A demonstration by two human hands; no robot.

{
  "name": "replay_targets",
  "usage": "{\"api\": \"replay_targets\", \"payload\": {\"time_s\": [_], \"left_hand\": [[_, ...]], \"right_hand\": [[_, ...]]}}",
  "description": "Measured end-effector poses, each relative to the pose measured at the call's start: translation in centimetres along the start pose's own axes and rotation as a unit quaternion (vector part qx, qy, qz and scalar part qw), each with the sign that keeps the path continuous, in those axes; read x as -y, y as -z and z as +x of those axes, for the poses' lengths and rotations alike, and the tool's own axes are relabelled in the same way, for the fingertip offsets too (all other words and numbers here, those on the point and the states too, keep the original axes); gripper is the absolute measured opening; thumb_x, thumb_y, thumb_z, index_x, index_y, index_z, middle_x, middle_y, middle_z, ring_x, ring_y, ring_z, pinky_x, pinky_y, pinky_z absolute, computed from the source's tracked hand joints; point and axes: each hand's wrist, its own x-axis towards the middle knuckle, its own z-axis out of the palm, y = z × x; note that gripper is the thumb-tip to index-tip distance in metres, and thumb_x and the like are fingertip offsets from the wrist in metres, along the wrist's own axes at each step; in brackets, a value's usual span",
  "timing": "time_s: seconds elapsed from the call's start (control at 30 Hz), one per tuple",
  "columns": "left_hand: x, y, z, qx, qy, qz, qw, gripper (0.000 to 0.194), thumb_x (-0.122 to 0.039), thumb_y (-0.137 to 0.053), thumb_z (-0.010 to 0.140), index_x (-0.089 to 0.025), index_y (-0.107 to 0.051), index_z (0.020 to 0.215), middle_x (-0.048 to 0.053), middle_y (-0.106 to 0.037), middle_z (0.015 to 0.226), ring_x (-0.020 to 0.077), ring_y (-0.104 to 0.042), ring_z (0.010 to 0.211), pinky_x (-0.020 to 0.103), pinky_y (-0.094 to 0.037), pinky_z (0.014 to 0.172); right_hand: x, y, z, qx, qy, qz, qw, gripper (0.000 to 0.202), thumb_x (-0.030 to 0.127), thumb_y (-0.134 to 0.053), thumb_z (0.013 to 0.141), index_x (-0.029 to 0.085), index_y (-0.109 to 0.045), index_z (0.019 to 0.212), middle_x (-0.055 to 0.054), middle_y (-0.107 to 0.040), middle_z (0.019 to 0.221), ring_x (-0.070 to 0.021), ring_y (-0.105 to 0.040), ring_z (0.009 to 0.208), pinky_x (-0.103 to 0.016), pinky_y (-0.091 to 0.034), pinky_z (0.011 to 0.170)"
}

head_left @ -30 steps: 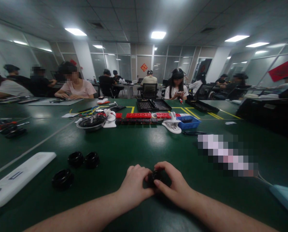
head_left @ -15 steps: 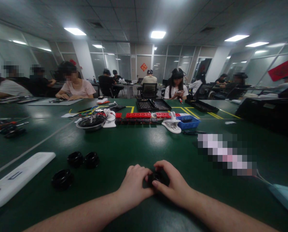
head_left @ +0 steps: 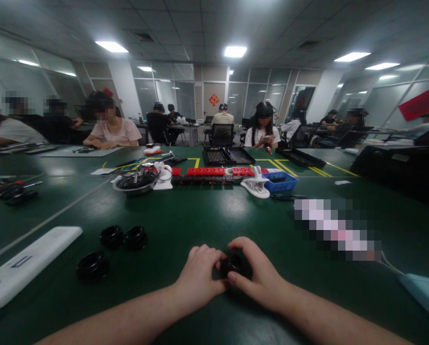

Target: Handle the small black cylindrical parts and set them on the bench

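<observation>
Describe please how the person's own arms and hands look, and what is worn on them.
The left hand and the right hand are bare, with no gloves. No watch or bracelet shows at either wrist, and no sleeve covers the visible forearms. I see no cables or markings on them. Some fingertips are hidden, so I cannot describe every nail.
</observation>
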Motion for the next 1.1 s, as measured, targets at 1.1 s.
{"api": "replay_targets", "payload": {"time_s": [1.1], "left_hand": [[-0.12,0.08,0.0,0.013,0.011,0.03,0.999,0.019,-0.032,-0.064,0.067,-0.019,-0.052,0.07,-0.003,-0.054,0.073,0.0178,-0.047,0.074,0.028,-0.031,0.066]], "right_hand": [[0.44,0.28,-0.1,0.018,0.027,0.013,0.999,0.045,0.01,-0.053,0.065,0.019,-0.046,0.109,-0.007,-0.056,0.1,-0.0212,-0.054,0.09,-0.036,-0.045,0.08]]}}
